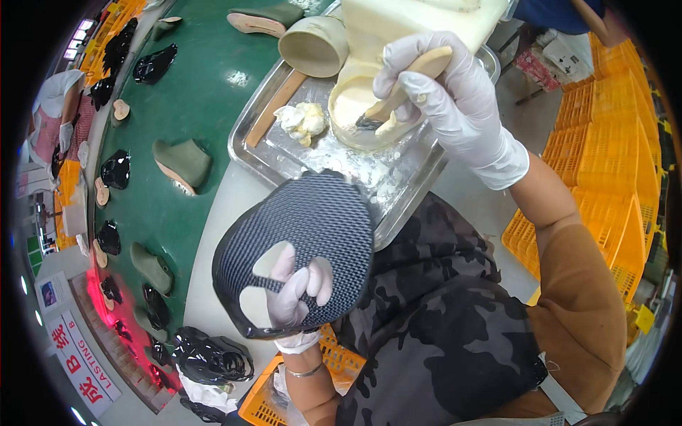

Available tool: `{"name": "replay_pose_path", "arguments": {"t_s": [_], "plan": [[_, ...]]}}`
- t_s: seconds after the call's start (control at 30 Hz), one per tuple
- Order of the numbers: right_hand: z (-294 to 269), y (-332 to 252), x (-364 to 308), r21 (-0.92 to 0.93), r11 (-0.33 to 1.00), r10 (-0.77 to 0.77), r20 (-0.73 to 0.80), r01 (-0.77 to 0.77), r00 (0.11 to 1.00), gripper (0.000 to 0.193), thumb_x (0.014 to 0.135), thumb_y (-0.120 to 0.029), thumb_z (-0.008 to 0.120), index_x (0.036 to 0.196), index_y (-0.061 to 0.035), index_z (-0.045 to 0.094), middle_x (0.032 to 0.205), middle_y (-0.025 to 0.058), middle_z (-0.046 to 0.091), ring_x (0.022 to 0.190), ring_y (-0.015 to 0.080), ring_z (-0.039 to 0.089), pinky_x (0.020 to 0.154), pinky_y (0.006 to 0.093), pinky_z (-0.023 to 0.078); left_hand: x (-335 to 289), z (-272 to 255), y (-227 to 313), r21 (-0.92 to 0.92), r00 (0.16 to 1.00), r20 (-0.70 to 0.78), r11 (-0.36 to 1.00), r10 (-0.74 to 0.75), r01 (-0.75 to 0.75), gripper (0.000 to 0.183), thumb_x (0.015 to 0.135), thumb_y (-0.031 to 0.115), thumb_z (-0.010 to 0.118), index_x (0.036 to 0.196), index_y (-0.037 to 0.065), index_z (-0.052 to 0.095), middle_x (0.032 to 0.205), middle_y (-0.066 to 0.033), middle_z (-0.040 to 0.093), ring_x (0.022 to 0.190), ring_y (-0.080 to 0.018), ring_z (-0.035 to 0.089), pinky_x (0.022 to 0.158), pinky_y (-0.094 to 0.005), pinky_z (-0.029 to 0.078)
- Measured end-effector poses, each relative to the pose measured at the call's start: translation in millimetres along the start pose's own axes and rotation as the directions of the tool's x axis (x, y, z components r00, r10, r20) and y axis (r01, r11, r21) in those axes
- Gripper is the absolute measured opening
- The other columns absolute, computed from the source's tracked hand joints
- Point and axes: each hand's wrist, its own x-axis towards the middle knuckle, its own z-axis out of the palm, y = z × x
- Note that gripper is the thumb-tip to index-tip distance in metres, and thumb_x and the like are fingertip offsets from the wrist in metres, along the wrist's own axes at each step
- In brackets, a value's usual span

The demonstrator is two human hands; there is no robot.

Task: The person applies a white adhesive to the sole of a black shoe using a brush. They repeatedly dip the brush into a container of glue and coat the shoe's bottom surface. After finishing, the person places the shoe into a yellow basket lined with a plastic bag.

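My left hand (pixel 290 292), in a white glove, is closed on a black woven shoe upper (pixel 312 213) with cut-out openings. Its fingers show through those openings. The upper hangs before my lap, at the near edge of a metal tray (pixel 405 202). Farther right, my gloved right hand (pixel 469 113) grips the wooden handle of a brush (pixel 430 65). The dark bristles reach down into a cream-coloured pot (pixel 341 135) of pale paste. Beside that pot lie a crumpled, paste-smeared wad (pixel 301 122) and a wooden stick (pixel 275 106).
A tipped beige cup (pixel 312 47) is at the tray's far side. Green shoe lasts (pixel 183 165) and glossy black pieces (pixel 116 169) lie on the green surface (pixel 227 113) at left. Stacked orange crates (pixel 604 142) stand at right. Other people are at far left and upper right.
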Motion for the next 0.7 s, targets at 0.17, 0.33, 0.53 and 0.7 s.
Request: {"name": "replay_pose_path", "arguments": {"t_s": [0.17,0.33,0.53,0.7], "plan": [[9.2,-4.5,7.2,0.021,0.995,-0.102,0.015,0.102,0.995,0.019,0.091,-0.014,0.052,0.107,-0.0039,0.048,0.085,0.0052,0.060,0.068,0.0066,0.056,0.059,0.0201,0.046,21.8,3.1,-1.7,-0.193,0.936,0.270,0.939,-0.227,0.284,0.053,0.079,-0.001,0.038,0.131,0.013,0.040,0.053,-0.0035,0.032,0.042,-0.0150,0.032,0.040,-0.0258,0.026],[32.7,-6.5,17.2,0.112,0.951,-0.300,0.116,0.287,0.947,0.015,0.085,-0.019,0.061,0.093,-0.0100,0.052,0.066,-0.0011,0.056,0.057,0.0093,0.057,0.052,0.0240,0.046,29.3,24.2,-2.0,-0.251,0.865,0.218,0.831,-0.452,0.497,0.036,0.075,-0.003,0.039,0.108,0.008,0.048,0.050,-0.0029,0.030,0.039,-0.0148,0.030,0.039,-0.0267,0.024],[31.6,-13.6,14.8,-0.016,0.946,-0.304,0.295,0.322,0.906,0.015,0.080,-0.011,0.065,0.089,-0.0078,0.053,0.077,0.0056,0.058,0.068,0.0221,0.060,0.058,0.0280,0.047,35.6,42.7,3.9,0.118,0.843,0.086,0.846,-0.531,0.520,0.011,0.070,-0.002,0.039,0.077,0.006,0.037,0.047,-0.0031,0.028,0.037,-0.0129,0.027,0.036,-0.0258,0.023],[8.8,-16.0,5.3,-0.146,0.943,-0.225,0.383,0.299,0.896,0.016,0.079,-0.009,0.067,0.091,-0.0060,0.056,0.084,0.0087,0.062,0.073,0.0259,0.062,0.063,0.0293,0.049,30.5,37.4,5.4,0.045,0.841,0.040,0.842,-0.539,0.538,0.011,0.071,-0.003,0.040,0.079,0.003,0.038,0.047,-0.0041,0.032,0.038,-0.0135,0.030,0.038,-0.0258,0.025]]}}
